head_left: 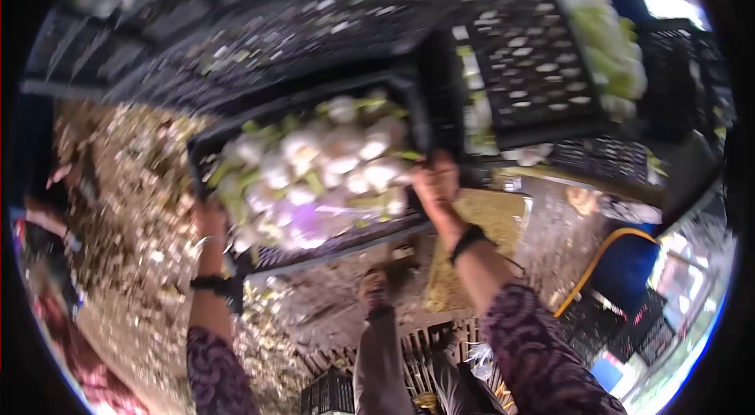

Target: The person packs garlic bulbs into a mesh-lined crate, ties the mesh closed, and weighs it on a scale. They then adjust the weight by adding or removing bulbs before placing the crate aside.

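A black plastic crate (370,234) full of white bulbs (303,167) with short green stems, like garlic, is in front of me, slightly tilted in this view. My left hand (209,222) is closed on its left end, with a bangle and a dark band at the wrist. At the right end, my right hand (436,181) grips the crate's side, a dark band on that wrist. Motion smears the fingers of both hands. A bluish-violet patch of light falls on the nearest bulbs.
Stacked black crates (539,53) stand at the far right, with pale green produce (602,30) beside them. Peelings litter the floor (126,203) on the left. Another person's arm (49,220) shows at the left edge. A blue chair (621,269) is at the right.
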The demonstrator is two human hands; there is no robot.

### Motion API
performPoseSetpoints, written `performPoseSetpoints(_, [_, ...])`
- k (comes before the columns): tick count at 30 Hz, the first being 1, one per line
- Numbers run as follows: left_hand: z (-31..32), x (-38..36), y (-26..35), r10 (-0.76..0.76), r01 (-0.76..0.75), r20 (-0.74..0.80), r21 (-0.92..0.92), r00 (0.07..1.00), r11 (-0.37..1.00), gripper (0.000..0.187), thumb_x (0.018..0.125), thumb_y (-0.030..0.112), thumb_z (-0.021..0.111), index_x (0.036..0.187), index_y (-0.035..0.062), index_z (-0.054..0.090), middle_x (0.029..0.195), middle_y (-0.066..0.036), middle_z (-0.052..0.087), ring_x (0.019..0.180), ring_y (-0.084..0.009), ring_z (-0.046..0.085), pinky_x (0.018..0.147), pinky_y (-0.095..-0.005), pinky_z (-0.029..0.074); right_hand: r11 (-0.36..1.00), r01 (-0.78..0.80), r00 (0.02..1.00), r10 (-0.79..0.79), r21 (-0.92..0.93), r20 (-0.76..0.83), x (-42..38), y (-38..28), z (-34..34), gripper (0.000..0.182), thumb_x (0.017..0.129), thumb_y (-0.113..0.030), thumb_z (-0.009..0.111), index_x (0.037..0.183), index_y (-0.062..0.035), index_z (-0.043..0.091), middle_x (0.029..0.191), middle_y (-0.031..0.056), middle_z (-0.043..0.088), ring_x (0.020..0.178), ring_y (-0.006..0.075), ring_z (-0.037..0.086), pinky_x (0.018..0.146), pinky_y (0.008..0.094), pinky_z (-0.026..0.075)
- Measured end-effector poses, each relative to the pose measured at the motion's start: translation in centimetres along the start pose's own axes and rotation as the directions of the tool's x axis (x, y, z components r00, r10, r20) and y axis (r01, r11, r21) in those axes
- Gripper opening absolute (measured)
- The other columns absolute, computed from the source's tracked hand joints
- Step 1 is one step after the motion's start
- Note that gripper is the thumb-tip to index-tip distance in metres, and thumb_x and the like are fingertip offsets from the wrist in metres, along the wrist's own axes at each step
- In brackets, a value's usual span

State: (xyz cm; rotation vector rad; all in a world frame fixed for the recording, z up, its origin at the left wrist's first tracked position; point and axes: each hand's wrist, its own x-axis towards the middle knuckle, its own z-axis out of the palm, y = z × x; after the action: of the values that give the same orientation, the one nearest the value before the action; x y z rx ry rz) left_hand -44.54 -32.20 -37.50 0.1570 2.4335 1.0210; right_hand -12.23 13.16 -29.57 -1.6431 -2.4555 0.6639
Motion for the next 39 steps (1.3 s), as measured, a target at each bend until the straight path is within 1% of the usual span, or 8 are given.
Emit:
performPoseSetpoints(3, [-0.7, -5.3, 14.1, -0.072, 0.078, -0.168, 0.029, 0.983, 0.996, 0.056, 0.083, 0.033, 0.052, 0.13, 0.0082, 0.037, 0.117, -0.021, 0.05, 0.101, -0.0342, 0.051, 0.088, -0.0395, 0.038, 0.998, -0.033, 0.994, 0.027, 0.057, 0.109, -0.4, -5.7, -5.6, 0.042, 0.068, -0.018, 0.064, 0.105, -0.0037, 0.05, 0.099, 0.0204, 0.054, 0.093, 0.0332, 0.054, 0.08, 0.0429, 0.043])
performPoseSetpoints(4, [-1.1, -6.4, 14.9, 0.023, 0.108, -0.248, 0.501, 0.969, 0.859, 0.056, 0.082, 0.032, 0.053, 0.131, 0.0095, 0.037, 0.116, -0.02, 0.049, 0.099, -0.0321, 0.051, 0.086, -0.0401, 0.039, 0.997, -0.015, 0.991, 0.004, 0.081, 0.134, -1.3, -5.7, -6.4, 0.054, 0.067, -0.014, 0.065, 0.116, -0.0037, 0.044, 0.106, 0.0233, 0.05, 0.099, 0.0394, 0.048, 0.085, 0.0445, 0.04])
performPoseSetpoints(5, [-1.5, -9.0, 18.9, -0.012, 0.041, -0.247, 0.112, 0.969, 0.993, 0.057, 0.081, 0.03, 0.055, 0.132, 0.0122, 0.037, 0.119, -0.018, 0.044, 0.099, -0.0309, 0.049, 0.084, -0.0414, 0.04, 0.998, 0.027, 0.988, -0.035, 0.058, 0.147, -2.6, -6.7, -8.9, 0.067, 0.065, -0.009, 0.065, 0.125, -0.0051, 0.036, 0.109, 0.0214, 0.048, 0.101, 0.0408, 0.044, 0.088, 0.0447, 0.038])
performPoseSetpoints(9, [-1.9, -17.6, 19.0, 0.105, -0.018, -0.314, 0.269, 0.943, 0.963, 0.056, 0.083, 0.025, 0.058, 0.133, 0.0091, 0.038, 0.13, -0.021, 0.037, 0.122, -0.0328, 0.031, 0.098, -0.0427, 0.031, 0.951, 0.204, 0.969, -0.231, 0.234, 0.093, -9.2, -4.2, -15.1, 0.06, 0.066, -0.006, 0.06, 0.123, -0.008, 0.04, 0.111, 0.0151, 0.049, 0.103, 0.0354, 0.046, 0.083, 0.0429, 0.041])
performPoseSetpoints(13, [-4.2, -27.6, 18.0, -0.174, 0.158, 0.149, 0.112, 0.973, 0.981, 0.044, 0.082, 0.016, 0.057, 0.12, -0.0003, 0.046, 0.113, -0.013, 0.05, 0.096, -0.0225, 0.047, 0.082, -0.0358, 0.04, 0.918, -0.337, 0.712, 0.101, 0.211, 0.695, -18.9, 2.4, -21.6, 0.048, 0.074, -0.017, 0.055, 0.12, -0.0074, 0.045, 0.093, 0.0144, 0.06, 0.09, 0.0299, 0.057, 0.076, 0.0397, 0.046])
performPoseSetpoints(25, [-5.5, -51.7, 29.9, -0.468, 0.49, 0.295, -0.001, 0.833, 0.872, 0.021, 0.084, 0.013, 0.054, 0.1, 0.0002, 0.057, 0.067, -0.004, 0.054, 0.05, -0.0104, 0.051, 0.041, -0.0244, 0.041, 0.998, 0.055, 0.796, -0.06, 0.027, 0.602, -35.9, 25.3, -43.3, 0.027, 0.077, -0.027, 0.054, 0.098, -0.0117, 0.062, 0.085, 0.0135, 0.064, 0.083, 0.0299, 0.061, 0.073, 0.0395, 0.048])
performPoseSetpoints(27, [-4.8, -54.1, 30.8, -0.32, 0.356, 0.292, -0.08, 0.901, 0.931, 0.016, 0.083, 0.015, 0.056, 0.094, 0.0022, 0.057, 0.067, -0.006, 0.056, 0.05, -0.0118, 0.053, 0.04, -0.0244, 0.041, 0.951, -0.24, 0.853, 0.11, 0.197, 0.511, -36.0, 26.6, -47.2, 0.028, 0.073, -0.025, 0.058, 0.095, -0.0094, 0.064, 0.083, 0.0141, 0.064, 0.08, 0.0266, 0.063, 0.071, 0.0365, 0.049])
performPoseSetpoints(39, [-6.0, -63.9, 41.0, 0.192, -0.187, 0.303, -0.045, 0.933, 0.981, 0.022, 0.082, 0.012, 0.057, 0.101, 0.0026, 0.06, 0.072, -0.004, 0.059, 0.06, -0.0107, 0.055, 0.051, -0.0237, 0.045, 0.887, -0.36, 0.902, 0.253, 0.288, 0.351, -43.1, 34.0, -60.6, 0.024, 0.069, -0.019, 0.054, 0.086, -0.0042, 0.061, 0.084, 0.0189, 0.06, 0.073, 0.0301, 0.059, 0.065, 0.0355, 0.046])
